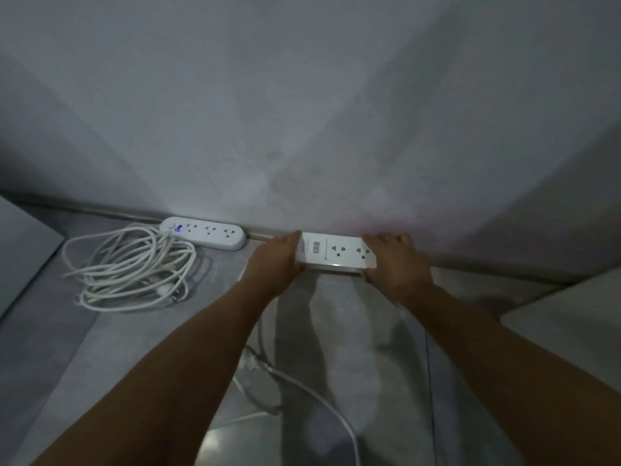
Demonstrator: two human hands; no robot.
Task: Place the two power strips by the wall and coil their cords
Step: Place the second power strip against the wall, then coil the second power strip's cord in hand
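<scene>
A white rectangular power strip [336,252] lies against the base of the wall, held at both ends. My left hand [274,264] grips its left end and my right hand [396,264] grips its right end. Its white cord [316,395] trails loosely over the floor between my forearms, with the plug [252,359] lying near my left forearm. A second, rounded white power strip [205,233] rests by the wall to the left, a small blue light lit on it. Its cord [131,267] sits in a loose coil in front of it.
The grey wall [302,129] meets the grey floor [134,348] along a low skirting line. A pale flat edge [571,317] juts in at the right, and another pale surface [20,250] stands at the left.
</scene>
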